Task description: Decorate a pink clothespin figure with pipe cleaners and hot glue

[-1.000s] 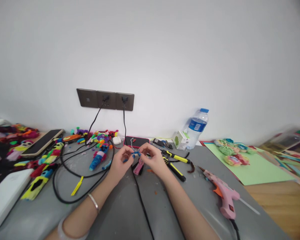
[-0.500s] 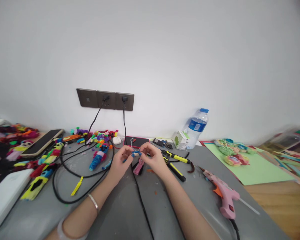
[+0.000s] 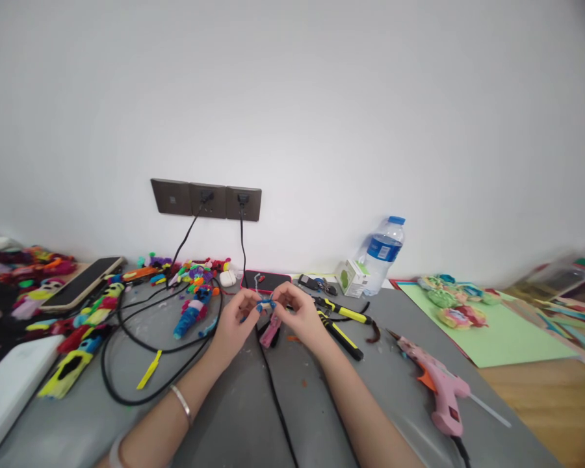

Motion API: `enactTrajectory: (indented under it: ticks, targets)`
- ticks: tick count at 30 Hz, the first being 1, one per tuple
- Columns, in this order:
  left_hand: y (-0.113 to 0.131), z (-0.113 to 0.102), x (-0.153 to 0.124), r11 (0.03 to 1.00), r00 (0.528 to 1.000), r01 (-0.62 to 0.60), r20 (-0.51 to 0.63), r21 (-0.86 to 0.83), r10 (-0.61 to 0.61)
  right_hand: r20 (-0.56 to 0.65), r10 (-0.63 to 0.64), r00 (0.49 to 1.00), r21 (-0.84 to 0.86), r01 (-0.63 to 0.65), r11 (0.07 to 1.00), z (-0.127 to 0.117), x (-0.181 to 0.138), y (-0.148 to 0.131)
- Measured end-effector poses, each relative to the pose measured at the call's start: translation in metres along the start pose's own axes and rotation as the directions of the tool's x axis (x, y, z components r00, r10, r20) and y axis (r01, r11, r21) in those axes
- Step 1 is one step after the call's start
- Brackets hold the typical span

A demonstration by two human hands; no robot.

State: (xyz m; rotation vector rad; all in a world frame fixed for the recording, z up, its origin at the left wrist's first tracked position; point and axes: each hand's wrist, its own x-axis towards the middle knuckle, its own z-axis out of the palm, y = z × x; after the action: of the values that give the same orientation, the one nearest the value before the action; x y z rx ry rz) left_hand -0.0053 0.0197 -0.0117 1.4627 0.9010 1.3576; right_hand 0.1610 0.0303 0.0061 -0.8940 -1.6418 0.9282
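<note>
My left hand [image 3: 234, 325] and my right hand [image 3: 299, 313] meet above the grey table mat [image 3: 253, 416], both pinching a small blue fuzzy piece [image 3: 264, 303] between their fingertips. A pink fuzzy figure [image 3: 271, 329] hangs just below the blue piece, between the two hands. A silver bracelet sits on my left wrist. A black cable [image 3: 275, 396] runs along the mat under my hands toward me.
Yellow-handled pliers [image 3: 340, 317] lie right of my hands; a pink glue gun [image 3: 439, 387] farther right. A water bottle [image 3: 383, 255], a small box and a phone stand by the wall. Colourful fuzzy figures [image 3: 190, 312], looped cables and a tablet fill the left side. Green paper lies right.
The view has tilted slightly, so everything sits a little lower in the frame. My hands keep the same pinch on the blue piece, with only small finger movement.
</note>
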Motion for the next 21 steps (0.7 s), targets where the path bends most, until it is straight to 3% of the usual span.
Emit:
enactTrajectory:
  ticks: [21]
  targets:
    - [-0.0057, -0.0013, 0.0039, 0.998, 0.998, -0.059, -0.011, 0.023, 0.059, 0.015, 0.034, 0.999, 0.038, -0.035, 0.999, 0.0055, -0.0004, 0.0006]
